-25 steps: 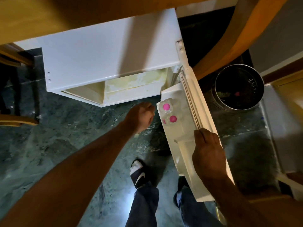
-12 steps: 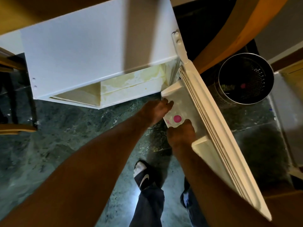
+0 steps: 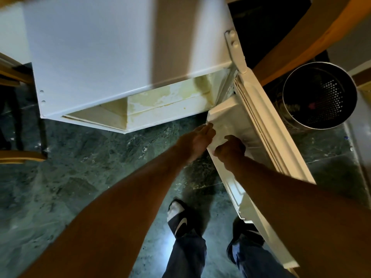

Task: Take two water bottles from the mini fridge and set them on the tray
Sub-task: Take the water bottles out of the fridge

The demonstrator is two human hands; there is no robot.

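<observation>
Both hands reach into the door shelf of the open mini fridge.

The white mini fridge [image 3: 100, 57] fills the upper left; its open door [image 3: 267, 137] angles down the right. At centre, the left hand [image 3: 197, 141] and right hand [image 3: 230, 150] curl into the door shelf [image 3: 224, 115]; their grip cannot be told, and the water bottles are hidden. A metal bin [image 3: 319, 97] stands at far right.

Both forearms bare, no sleeves, watch or rings visible on left hand [image 3: 197, 140] or right hand [image 3: 229, 150]. Legs wore dark blue trousers [image 3: 186, 255], loose at ankle, fabric creased. Left foot wore dark slide sandal [image 3: 181, 223] with white swoosh mark on strap, over white sock [image 3: 175, 208]. Right foot's sandal [image 3: 246, 230] was dark too, mostly hidden in shadow.
</observation>
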